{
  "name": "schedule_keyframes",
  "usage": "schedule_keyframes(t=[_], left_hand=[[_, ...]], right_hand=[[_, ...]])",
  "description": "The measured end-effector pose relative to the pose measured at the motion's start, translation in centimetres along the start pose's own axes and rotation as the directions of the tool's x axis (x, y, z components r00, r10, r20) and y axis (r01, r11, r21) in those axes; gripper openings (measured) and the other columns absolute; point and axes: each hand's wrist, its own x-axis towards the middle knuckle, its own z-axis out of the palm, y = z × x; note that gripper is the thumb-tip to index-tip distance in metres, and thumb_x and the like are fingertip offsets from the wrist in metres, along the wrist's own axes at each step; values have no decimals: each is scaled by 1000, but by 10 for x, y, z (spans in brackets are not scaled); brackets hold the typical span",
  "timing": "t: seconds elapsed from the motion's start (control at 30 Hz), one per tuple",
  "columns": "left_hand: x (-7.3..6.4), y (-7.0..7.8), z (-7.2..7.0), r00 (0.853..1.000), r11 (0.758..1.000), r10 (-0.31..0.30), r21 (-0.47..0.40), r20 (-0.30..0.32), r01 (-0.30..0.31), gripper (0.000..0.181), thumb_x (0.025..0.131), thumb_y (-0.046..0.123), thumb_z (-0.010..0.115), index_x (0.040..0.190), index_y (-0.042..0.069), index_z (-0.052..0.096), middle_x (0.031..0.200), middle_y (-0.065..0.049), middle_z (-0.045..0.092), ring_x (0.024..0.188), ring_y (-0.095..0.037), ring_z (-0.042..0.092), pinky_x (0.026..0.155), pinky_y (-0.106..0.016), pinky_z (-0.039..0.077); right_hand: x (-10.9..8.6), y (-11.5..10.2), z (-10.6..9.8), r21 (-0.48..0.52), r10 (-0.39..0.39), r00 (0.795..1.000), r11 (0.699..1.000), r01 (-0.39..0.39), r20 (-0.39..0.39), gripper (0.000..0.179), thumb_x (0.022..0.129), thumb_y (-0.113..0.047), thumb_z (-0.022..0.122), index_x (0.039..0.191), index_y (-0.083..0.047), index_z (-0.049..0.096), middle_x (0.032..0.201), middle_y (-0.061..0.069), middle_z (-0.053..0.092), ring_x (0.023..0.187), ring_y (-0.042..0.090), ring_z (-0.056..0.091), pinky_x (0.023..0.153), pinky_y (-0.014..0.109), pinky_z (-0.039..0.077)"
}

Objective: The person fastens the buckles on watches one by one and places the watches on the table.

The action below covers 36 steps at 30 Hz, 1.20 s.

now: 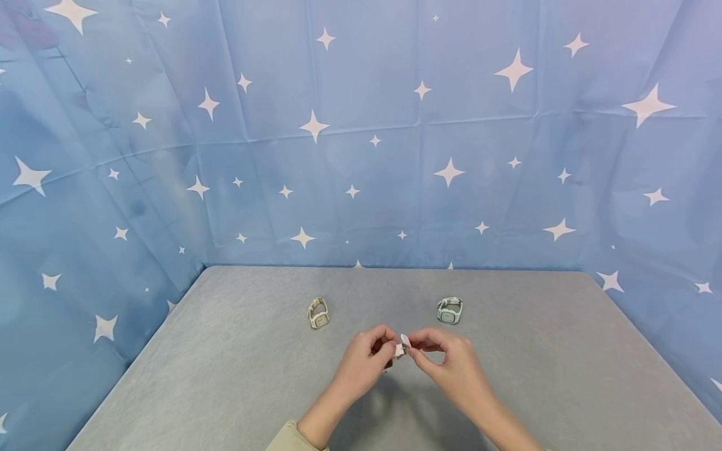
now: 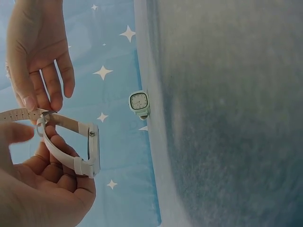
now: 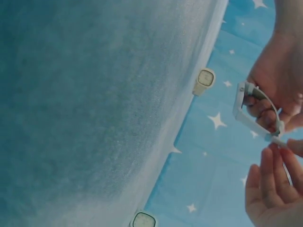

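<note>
A white wristwatch (image 2: 61,153) is held up over the table, its strap looped and its case (image 2: 96,151) turned edge-on in the left wrist view. My left hand (image 1: 361,363) grips it, with several fingers inside the loop. The right hand (image 1: 457,366) pinches the strap near the metal buckle (image 2: 47,113). Through that buckle the holed strap end (image 2: 19,115) runs out past the loop. In the head view the fingers cover most of the watch.
Beyond the hands, a beige watch (image 1: 319,313) lies to the left and a pale green watch (image 1: 449,311) to the right, both with looped straps. The grey table (image 1: 225,376) ends at a blue star-patterned curtain (image 1: 372,207).
</note>
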Motion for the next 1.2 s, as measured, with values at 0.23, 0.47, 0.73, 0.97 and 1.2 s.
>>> schedule_keyframes(t=[0.23, 0.47, 0.73, 0.97, 1.2], left_hand=[[-2, 2, -2, 1000, 999, -16, -46, 21, 17, 15, 94, 5, 53, 93, 3, 67, 81, -20, 67, 64, -7, 53, 57, -18, 45], [-3, 1, -2, 999, 999, -19, -27, 32, 20, 9, 94, 6, 58, 91, 2, 66, 82, -24, 66, 63, -4, 53, 56, -17, 45], [-2, -1, -2, 999, 1000, -5, -12, 50, 5, 11, 95, 9, 61, 91, 1, 67, 80, -21, 67, 61, -2, 55, 56, -18, 46], [-2, 1, -3, 997, 1000, -9, -7, 77, 10, 8, 93, 4, 62, 93, 0, 69, 83, -26, 68, 62, -3, 56, 56, -16, 46], [-1, 2, -5, 992, 998, -25, -61, 123, 33, 19, 95, 0, 52, 99, -4, 70, 88, -25, 70, 68, -6, 59, 62, -18, 48]], right_hand=[[0, -1, 0, -6, 4, 1000, 1000, -4, 3, 23, 79, 2, 78, 92, -17, 75, 86, -8, 75, 76, -2, 67, 69, 19, 56], [-1, -2, -1, -24, -5, 1000, 1000, 4, -10, 21, 80, -2, 80, 91, -19, 76, 86, -10, 74, 76, -1, 67, 68, 21, 57], [-2, 2, -1, -49, -26, 1000, 998, 25, -18, 21, 76, -5, 83, 89, -20, 77, 85, -12, 73, 77, -3, 66, 68, 18, 55], [-1, 4, -1, -82, -87, 996, 993, 86, -10, 24, 70, -4, 86, 87, -18, 77, 84, -12, 74, 76, 1, 66, 68, 12, 50], [-1, 2, -3, -142, -117, 993, 983, 118, 16, 24, 68, -6, 88, 84, -20, 77, 83, -14, 73, 76, -1, 65, 67, 11, 49]])
